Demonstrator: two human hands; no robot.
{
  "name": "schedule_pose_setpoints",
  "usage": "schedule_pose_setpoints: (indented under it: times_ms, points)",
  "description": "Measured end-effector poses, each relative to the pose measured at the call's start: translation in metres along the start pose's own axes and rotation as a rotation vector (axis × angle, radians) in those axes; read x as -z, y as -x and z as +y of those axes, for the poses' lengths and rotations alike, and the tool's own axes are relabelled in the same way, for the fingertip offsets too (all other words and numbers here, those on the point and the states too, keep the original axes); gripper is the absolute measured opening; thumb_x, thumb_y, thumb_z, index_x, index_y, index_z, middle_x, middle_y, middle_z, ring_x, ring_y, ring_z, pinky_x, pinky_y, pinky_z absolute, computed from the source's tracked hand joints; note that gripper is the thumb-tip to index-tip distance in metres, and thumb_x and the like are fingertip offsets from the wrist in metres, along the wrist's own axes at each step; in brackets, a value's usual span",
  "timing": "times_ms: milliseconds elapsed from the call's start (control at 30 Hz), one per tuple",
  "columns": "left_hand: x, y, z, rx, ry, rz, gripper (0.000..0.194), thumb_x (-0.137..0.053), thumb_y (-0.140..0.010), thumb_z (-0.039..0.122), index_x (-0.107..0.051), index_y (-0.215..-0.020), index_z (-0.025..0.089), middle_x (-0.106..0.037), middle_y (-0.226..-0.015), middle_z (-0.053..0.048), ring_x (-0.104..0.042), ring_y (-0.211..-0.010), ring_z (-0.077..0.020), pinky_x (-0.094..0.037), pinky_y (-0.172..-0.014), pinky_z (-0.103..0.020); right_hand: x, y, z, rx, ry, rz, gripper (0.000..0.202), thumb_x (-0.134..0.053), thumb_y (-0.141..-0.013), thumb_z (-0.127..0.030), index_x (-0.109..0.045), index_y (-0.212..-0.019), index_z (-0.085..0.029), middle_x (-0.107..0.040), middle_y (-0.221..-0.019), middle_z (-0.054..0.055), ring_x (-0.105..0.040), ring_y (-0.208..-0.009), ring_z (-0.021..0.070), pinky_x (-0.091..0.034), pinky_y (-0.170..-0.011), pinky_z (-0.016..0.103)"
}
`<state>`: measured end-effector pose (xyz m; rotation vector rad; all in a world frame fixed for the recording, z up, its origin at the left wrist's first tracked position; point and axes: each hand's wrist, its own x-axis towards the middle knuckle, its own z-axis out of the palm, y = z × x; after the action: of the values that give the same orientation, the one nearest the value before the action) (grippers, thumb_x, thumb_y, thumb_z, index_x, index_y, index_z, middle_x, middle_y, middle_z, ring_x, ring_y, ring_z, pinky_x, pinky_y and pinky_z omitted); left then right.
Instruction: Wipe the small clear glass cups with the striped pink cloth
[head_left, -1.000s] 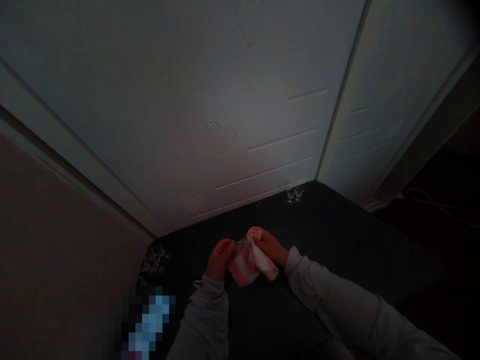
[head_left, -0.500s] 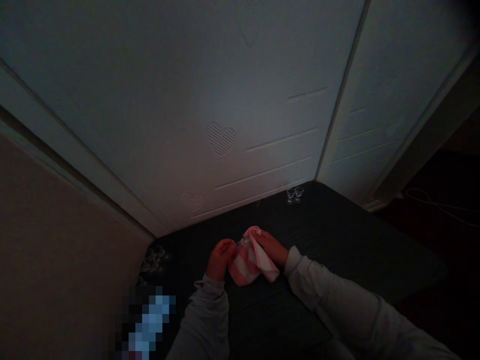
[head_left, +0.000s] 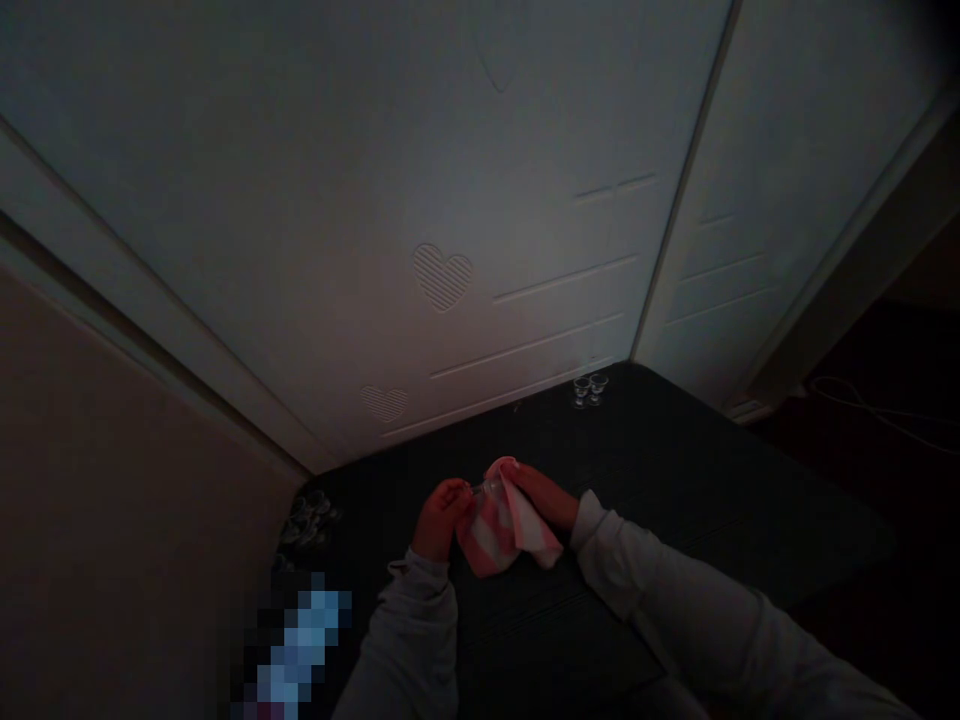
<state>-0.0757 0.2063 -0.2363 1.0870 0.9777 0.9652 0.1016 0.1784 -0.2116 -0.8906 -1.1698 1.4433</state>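
Observation:
Near the middle of the dark table, my left hand (head_left: 442,515) pinches the foot end of a small stemmed glass (head_left: 480,488), which lies sideways between my hands. My right hand (head_left: 541,492) is closed on a pink and white cloth (head_left: 487,540), which is folded over the glass's bowl end. The cloth's loose part hangs below both hands. Most of the bowl is hidden by the cloth and my right fingers.
Two small stemmed glasses (head_left: 589,390) stand at the table's back edge by the white panel (head_left: 300,250). Several more glasses (head_left: 307,515) cluster at the left end of the dark table (head_left: 675,480). A blurred-out bright patch (head_left: 304,640) lies at lower left.
My right hand and the cloth have shifted very slightly, and a little more of the glass shows between my hands. My left hand keeps its place.

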Motion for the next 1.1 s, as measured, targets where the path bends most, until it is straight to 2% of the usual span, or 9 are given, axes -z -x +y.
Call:
schedule_pose_setpoints:
  times_ms: [200,367,500,767,1100]
  points:
    - [-0.004,0.003,0.005,0.043,0.050,0.019,0.029,-0.067,-0.061,0.033,-0.056,-0.081,0.015,-0.059,-0.066,0.001,-0.055,-0.059,-0.0103,-0.042,-0.059,-0.022,0.001,0.000,-0.001,-0.051,-0.077,0.037,0.044,-0.041,-0.077,-0.055,-0.060,-0.074,-0.016,-0.060,-0.073,0.003,-0.055,-0.072,0.0160,-0.039,-0.079,0.032]
    - [-0.005,0.004,0.009,0.051,0.054,0.059,0.032,-0.066,-0.060,0.036,-0.055,-0.081,0.015,-0.058,-0.062,0.001,-0.053,-0.055,-0.0100,-0.040,-0.053,-0.022,-0.003,0.002,-0.004,-0.219,-0.377,0.070,0.038,-0.044,-0.078,-0.051,-0.060,-0.085,-0.017,-0.064,-0.077,0.004,-0.059,-0.078,0.0185,-0.040,-0.083,0.034]
    - [-0.002,0.002,0.005,0.042,0.070,0.056,0.030,-0.067,-0.059,0.032,-0.055,-0.081,0.015,-0.059,-0.064,0.001,-0.054,-0.057,-0.0101,-0.041,-0.055,-0.022,-0.006,0.003,-0.006,-0.243,-0.494,0.020,0.040,-0.040,-0.080,-0.051,-0.059,-0.092,-0.018,-0.065,-0.085,0.005,-0.058,-0.086,0.0200,-0.037,-0.088,0.036]
    - [0.002,-0.002,-0.003,0.018,0.030,0.032,0.028,-0.066,-0.062,0.029,-0.055,-0.083,0.015,-0.059,-0.066,0.001,-0.054,-0.058,-0.0088,-0.040,-0.055,-0.020,-0.001,0.001,0.001,-0.234,-0.426,-0.105,0.051,-0.029,-0.082,-0.056,-0.051,-0.111,-0.021,-0.062,-0.097,0.005,-0.055,-0.095,0.0201,-0.032,-0.092,0.038]
    - [0.002,-0.001,-0.002,0.012,-0.026,0.016,0.028,-0.066,-0.061,0.029,-0.054,-0.082,0.016,-0.060,-0.066,0.002,-0.054,-0.056,-0.0097,-0.040,-0.054,-0.021,0.000,0.000,0.003,-0.232,-0.390,-0.084,0.054,-0.030,-0.079,-0.059,-0.056,-0.104,-0.019,-0.063,-0.096,0.006,-0.054,-0.097,0.0201,-0.031,-0.093,0.037]
